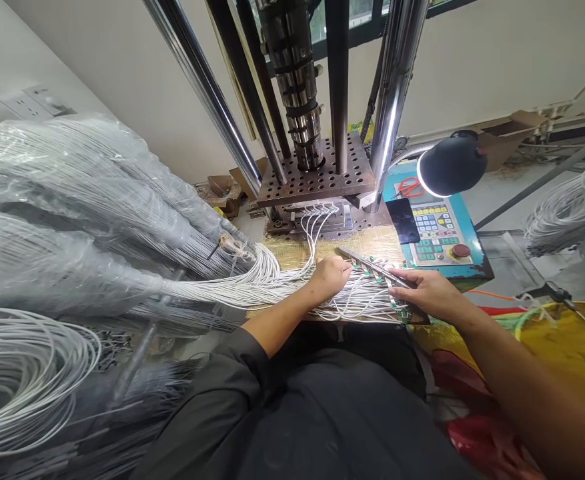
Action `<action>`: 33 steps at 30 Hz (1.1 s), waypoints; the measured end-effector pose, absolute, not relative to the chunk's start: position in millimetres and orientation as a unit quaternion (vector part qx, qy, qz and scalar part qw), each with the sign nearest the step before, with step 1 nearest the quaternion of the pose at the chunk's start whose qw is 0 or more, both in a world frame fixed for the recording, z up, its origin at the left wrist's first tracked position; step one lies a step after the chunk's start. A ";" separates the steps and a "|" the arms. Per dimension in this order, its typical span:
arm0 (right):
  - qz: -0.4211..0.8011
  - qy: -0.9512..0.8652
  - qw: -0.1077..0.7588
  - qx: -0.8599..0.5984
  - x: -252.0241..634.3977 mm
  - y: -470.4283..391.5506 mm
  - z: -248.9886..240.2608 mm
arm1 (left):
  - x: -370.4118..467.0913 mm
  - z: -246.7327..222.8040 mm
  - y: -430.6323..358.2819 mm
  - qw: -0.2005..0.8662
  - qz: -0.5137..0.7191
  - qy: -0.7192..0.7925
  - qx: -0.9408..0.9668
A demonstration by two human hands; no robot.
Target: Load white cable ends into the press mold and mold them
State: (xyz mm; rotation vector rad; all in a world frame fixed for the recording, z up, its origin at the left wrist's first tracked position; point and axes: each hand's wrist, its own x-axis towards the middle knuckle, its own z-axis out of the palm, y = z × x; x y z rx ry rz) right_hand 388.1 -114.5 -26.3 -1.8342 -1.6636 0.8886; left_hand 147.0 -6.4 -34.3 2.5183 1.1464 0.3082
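Observation:
My right hand (429, 293) grips the near end of a long, narrow metal bar (372, 264), thumb and fingers on either side of it. The bar slants away to the left above a heap of white cables (272, 287). My left hand (331, 277) is closed in a pinch at the bar's left part, on what looks like the end of a white cable; the fingertips partly hide it. Small green-tipped cable ends (367, 272) line the bar's edge, and more lie by my right hand. Beyond, several cables run into a metal mould (322, 217) under the press plate.
The perforated press plate (317, 177) hangs between steel columns. A control panel (437, 230), a dark phone (403, 221) and a lit lamp (452, 165) stand at right. Plastic-wrapped cable bundles (72, 187) and a cable coil (22, 380) fill the left side.

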 end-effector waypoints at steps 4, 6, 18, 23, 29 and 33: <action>0.329 -0.604 0.258 -0.679 385.0 -115.7 -24.5 | 147.5 -30.7 -4.4 0.217 0.109 0.416 0.876; 0.331 -0.600 0.261 -0.680 383.9 -116.3 -24.0 | 147.0 -28.8 -6.0 0.234 0.114 0.426 0.866; 0.331 -0.598 0.259 -0.683 381.7 -118.8 -22.4 | 163.0 -26.7 -25.7 0.160 0.174 0.428 0.872; 0.327 -0.601 0.274 -0.676 379.6 -118.0 -21.8 | 164.5 -28.9 -23.7 0.173 0.182 0.437 0.864; 0.263 -0.618 0.234 -0.703 376.8 -119.2 -28.1 | 160.4 -33.4 -15.7 0.190 0.178 0.444 0.858; 0.157 -0.658 0.222 -0.702 370.4 -123.7 -30.2 | 144.4 -27.8 -5.2 0.250 0.180 0.440 0.844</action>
